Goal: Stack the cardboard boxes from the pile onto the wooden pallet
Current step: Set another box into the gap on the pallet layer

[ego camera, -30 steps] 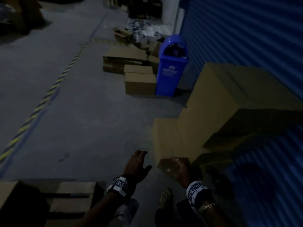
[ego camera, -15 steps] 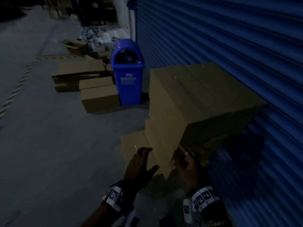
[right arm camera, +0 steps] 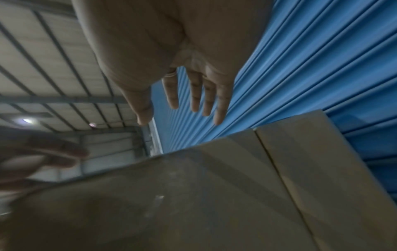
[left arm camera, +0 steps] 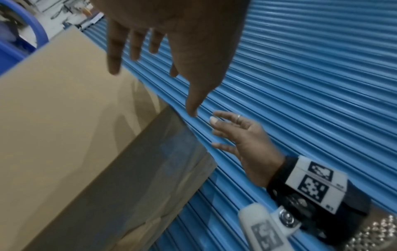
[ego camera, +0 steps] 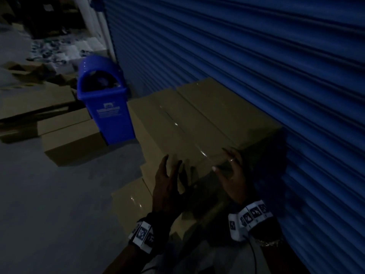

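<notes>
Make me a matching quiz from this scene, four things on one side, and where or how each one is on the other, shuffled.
1. top box
2. bin
3. left hand
4. shutter

a. open, fingers spread, holding nothing
b. blue ribbed wall behind the pile
c. highest in the pile, taped seam on top
d. on the floor, left of the pile

Pairs: 1-c, 2-d, 3-a, 4-b

Both hands, left hand (ego camera: 167,186) and right hand (ego camera: 232,175), reach spread-fingered toward the top cardboard box (ego camera: 197,123). A blue bin (ego camera: 108,115) stands beside the pile.

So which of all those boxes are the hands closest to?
The top box of the stack against the blue shutter. Both hands hover open at its near corner; the others lie lower or beyond the bin.
</notes>
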Motion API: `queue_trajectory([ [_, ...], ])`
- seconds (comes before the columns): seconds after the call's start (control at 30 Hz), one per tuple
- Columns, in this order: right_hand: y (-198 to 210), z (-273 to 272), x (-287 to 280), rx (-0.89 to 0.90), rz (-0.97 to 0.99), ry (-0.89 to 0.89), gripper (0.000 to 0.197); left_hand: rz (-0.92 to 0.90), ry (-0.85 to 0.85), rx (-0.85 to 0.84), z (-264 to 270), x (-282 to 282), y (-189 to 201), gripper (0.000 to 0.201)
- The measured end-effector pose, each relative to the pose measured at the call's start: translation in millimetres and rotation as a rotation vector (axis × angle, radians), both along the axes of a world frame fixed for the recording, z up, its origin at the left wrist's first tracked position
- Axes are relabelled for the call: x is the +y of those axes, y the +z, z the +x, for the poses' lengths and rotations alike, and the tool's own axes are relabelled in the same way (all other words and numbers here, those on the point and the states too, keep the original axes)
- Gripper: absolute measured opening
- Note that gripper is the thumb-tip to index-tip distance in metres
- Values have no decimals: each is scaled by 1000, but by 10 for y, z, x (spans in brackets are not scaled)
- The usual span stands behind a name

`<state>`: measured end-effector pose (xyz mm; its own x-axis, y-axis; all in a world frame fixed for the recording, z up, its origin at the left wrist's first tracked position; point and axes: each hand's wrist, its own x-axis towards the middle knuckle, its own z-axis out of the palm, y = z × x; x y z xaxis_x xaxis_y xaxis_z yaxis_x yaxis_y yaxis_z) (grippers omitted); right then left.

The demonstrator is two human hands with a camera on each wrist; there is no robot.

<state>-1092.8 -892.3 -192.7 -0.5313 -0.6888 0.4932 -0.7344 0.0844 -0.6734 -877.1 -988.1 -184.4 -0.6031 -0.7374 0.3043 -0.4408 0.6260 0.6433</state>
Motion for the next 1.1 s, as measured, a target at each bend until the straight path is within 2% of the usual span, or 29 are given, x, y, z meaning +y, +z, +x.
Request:
queue_trajectory([
  [0.13,-115,-274,-208,35,155,-85,70,-65,-76,15,-171,-282,-136,97],
  [0.27,-181,-451,-378,13,369,-206,86,147,-58,-2,-284,-420,-262,119],
  [0.33,-189,-442,-430,-9,380,-244,87,169,-72,20,-288,-432,-252,120],
  [0.43,-181,-430,-470,55,369,-261,84,162,-57,46,-287,-424,-242,115],
  [0.53,-184,-466,-474,-99,342,-247,73,188,-20,104,-265,-407,-213,111],
  [0.67,-217,-606,-507,-211,209,-115,56,146,21,70,-229,-306,-184,103],
  [0.77,-166,-655,-451,-200,126,20,50,111,54,-15,-172,-273,-164,104],
  [0.87,-115,-645,-414,-183,157,166,62,73,35,-24,-101,-204,-122,101],
  [0.97,-85,-823,-413,-103,282,258,80,59,75,15,-193,-110,-125,98],
  [1.1,-110,-1059,-465,-155,285,439,93,113,156,44,-397,41,-155,101],
])
